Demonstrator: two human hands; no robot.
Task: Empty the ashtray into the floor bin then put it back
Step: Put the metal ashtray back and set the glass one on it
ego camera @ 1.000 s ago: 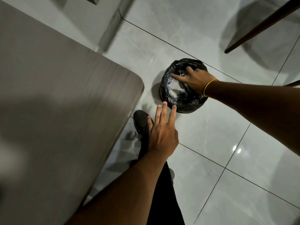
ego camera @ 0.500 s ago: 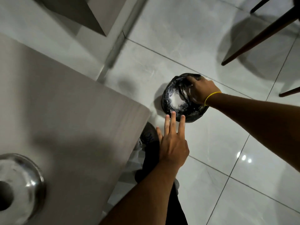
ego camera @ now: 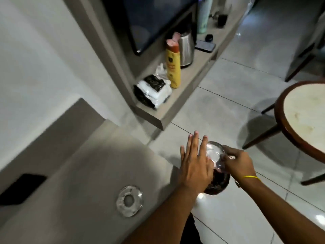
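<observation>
**First onlooker:** Where is the ashtray at this moment?

**Second onlooker:** The small clear glass ashtray (ego camera: 214, 156) is in the air, tilted, directly above the round floor bin lined with a black plastic bag (ego camera: 218, 184). The right hand (ego camera: 240, 163) has it pinched by the rim. The left hand (ego camera: 195, 164) is released, fingers spread flat, beside the glass and touching or nearly touching it; I cannot tell which.

**First onlooker:** How does it look to handle?

**Second onlooker:** I judge it rigid, smooth, fairly heavy for its size, and breakable on the glossy grey tiled floor (ego camera: 228, 106). The rim seems the sensible hold, with a steadying palm underneath.

**First onlooker:** And where does it go back?

**Second onlooker:** Probably the grey wood-grain table (ego camera: 79, 173) on the left, where a round silver metal ashtray lid with a centre hole (ego camera: 129, 201) lies flat.
</observation>
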